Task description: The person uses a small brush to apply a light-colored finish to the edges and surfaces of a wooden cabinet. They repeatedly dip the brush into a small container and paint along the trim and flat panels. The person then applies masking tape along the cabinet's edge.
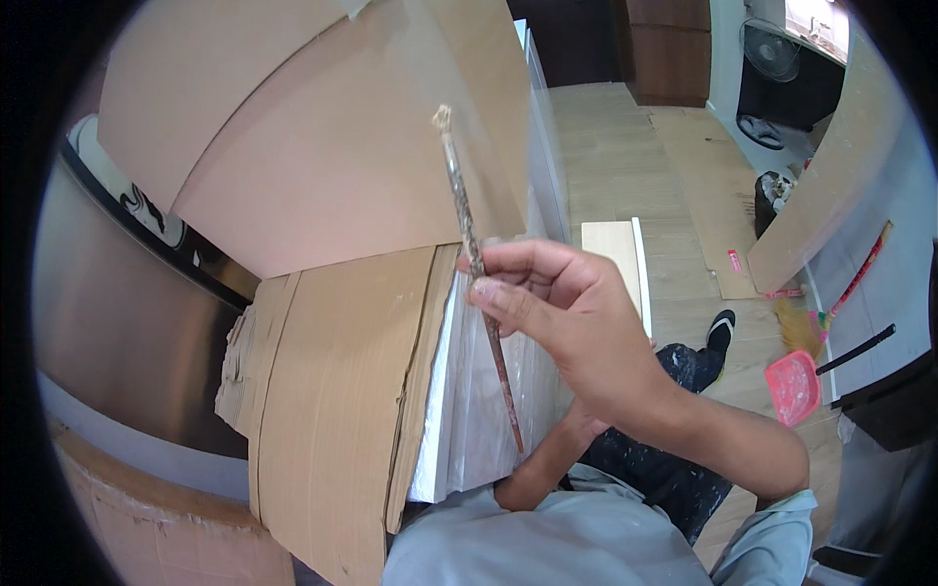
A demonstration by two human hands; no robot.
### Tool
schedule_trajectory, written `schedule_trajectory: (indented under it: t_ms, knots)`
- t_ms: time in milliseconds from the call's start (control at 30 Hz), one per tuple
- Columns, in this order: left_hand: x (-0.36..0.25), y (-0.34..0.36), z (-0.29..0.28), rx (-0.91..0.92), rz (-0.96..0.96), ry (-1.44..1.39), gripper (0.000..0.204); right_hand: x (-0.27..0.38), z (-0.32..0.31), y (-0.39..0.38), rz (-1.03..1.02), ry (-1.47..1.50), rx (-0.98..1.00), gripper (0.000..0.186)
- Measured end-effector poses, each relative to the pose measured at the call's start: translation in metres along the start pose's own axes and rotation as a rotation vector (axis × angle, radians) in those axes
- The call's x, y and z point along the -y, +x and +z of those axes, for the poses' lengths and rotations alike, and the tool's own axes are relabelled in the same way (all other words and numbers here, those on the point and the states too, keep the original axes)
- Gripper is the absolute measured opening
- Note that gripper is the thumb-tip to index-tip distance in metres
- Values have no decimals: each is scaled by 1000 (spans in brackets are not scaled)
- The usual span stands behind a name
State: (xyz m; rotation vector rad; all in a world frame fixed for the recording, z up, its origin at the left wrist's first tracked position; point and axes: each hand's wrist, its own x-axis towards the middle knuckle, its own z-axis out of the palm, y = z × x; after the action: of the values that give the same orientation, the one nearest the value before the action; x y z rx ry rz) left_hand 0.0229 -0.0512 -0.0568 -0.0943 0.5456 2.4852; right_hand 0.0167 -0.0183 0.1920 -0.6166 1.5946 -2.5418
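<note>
My right hand (576, 303) is closed, pinching a thin paintbrush (465, 210) between thumb and fingers. The brush is tilted, its pale clumped bristles at the top and its tapered reddish-brown handle end pointing down. Dried paint smears cover the upper handle. Below and behind my right forearm, my left hand (588, 418) is mostly hidden; only its wrist area shows, so its fingers cannot be seen. Behind the brush are large flat cardboard sheets (342, 361) and a stack of silvery-white wrapped panels (469, 400).
A steel appliance (137, 303) stands at the left. On the wooden floor to the right are a pale board (614, 259), a cardboard strip (699, 186), a pink dustpan (792, 387) and a broom (801, 327). A fan (771, 52) is at the far right.
</note>
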Motion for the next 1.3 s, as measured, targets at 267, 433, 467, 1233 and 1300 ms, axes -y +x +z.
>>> schedule_trajectory:
  t_ms: [267, 433, 467, 1233, 1300]
  knots:
    - [1, 2, 5, -24, 3, 2, 35, 3, -6, 7, 7, -21, 3, 32]
    - [-4, -1, 15, -23, 14, 1, 34, 5, -3, 11, -16, -43, 27, 33]
    - [-5, -1, 17, -27, 12, 4, 33, 5, -3, 12, -27, -52, 33, 33]
    - [2, 18, -13, 43, -11, -41, 31, 2, -6, 18, -70, -94, 5, 32]
    - [2, 11, -2, 39, 11, -25, 31, 2, -6, 20, -68, -81, -4, 32]
